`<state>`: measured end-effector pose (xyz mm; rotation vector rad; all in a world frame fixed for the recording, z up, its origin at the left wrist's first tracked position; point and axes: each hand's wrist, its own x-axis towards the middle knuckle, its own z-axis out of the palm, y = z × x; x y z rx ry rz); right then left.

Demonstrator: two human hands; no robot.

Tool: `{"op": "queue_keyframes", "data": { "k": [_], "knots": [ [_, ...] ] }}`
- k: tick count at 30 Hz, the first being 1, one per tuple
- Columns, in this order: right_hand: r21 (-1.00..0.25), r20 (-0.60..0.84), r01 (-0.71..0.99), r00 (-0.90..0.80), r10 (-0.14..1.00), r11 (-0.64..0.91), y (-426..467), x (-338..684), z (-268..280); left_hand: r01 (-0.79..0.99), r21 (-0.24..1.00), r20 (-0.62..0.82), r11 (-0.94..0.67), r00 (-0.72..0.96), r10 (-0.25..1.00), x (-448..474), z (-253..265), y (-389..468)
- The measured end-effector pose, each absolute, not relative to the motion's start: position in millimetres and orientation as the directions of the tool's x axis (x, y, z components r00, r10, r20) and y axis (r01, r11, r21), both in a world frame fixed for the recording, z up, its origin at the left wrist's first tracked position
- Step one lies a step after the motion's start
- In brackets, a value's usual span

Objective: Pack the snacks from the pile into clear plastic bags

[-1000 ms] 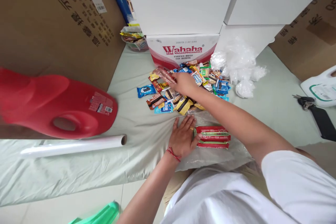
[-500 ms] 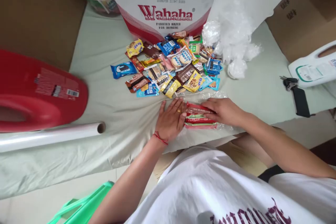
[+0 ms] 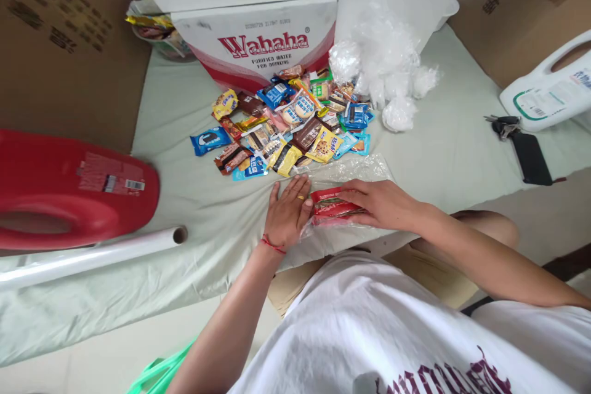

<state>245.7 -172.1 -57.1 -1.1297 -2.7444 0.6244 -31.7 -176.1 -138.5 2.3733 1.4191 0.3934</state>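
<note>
Red snack packets point(image 3: 329, 203) lie together on a sheet or bag of clear plastic point(image 3: 364, 166) near the front edge of the cloth-covered surface. My left hand point(image 3: 289, 212) rests flat at their left end, fingers stretched out, its thumb beside the packets. From the right, my right hand point(image 3: 381, 203) has its fingers and thumb around the packets and hides their right end. Just beyond both hands spreads a pile of small wrapped snacks point(image 3: 295, 126) in blue, yellow and brown wrappers.
Behind the pile stands a Wahaha carton point(image 3: 258, 31), with crumpled clear plastic bags point(image 3: 392, 68) to its right. A red jug point(image 3: 92, 191) and a white roll point(image 3: 101, 255) lie at left. At right are a white bottle point(image 3: 549, 92), keys point(image 3: 505, 126) and a black phone-like object point(image 3: 530, 157).
The red packets, spread in rows before, now sit closer together under my right hand. My left hand stays flat beside them. The camera view has shifted slightly.
</note>
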Motion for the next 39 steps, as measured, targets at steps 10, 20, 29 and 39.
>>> {"op": "queue_keyframes", "data": {
  "k": [10,20,29,39],
  "knots": [
    [-0.366,0.239,0.676,-0.595,0.767,0.639,-228,272,-73,0.787,0.471,0.055,-0.398,0.424,0.904,-32,-139,-175],
    [-0.675,0.08,0.547,-0.613,0.786,0.495,-154,259,-65,0.645,0.702,-0.005,-0.303,0.43,0.903,-49,-129,-167],
    [-0.646,-0.146,0.703,-0.497,0.856,0.298,-143,246,-77,0.601,0.515,0.462,-0.611,0.406,0.788,-59,-94,-231],
    [-0.667,-0.121,0.689,-0.476,0.871,0.284,-143,246,-85,0.79,0.327,0.278,-0.518,0.443,0.852,-44,-129,-260]
  ]
}}
